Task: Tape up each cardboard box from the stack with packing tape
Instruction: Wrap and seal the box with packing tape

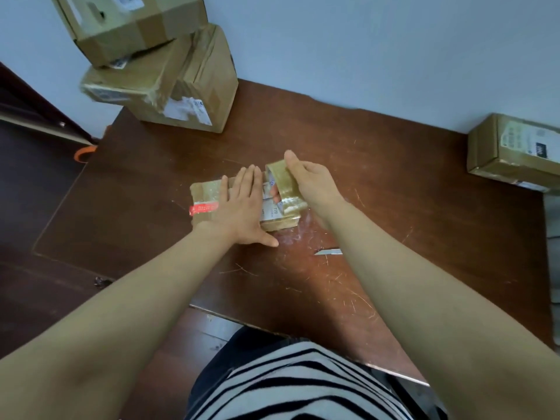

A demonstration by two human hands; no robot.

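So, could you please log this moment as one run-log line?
step: taping small flat cardboard box | left hand: flat, pressing box | right hand: gripping brown packing tape roll on box | silver cutter blade: on dark wooden table

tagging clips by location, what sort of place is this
Probably a home or small-office packing corner: a scratched dark brown wooden table against a plain pale wall, a stack of labelled brown cardboard boxes, and a roll of brownish packing tape gripped by the right hand.
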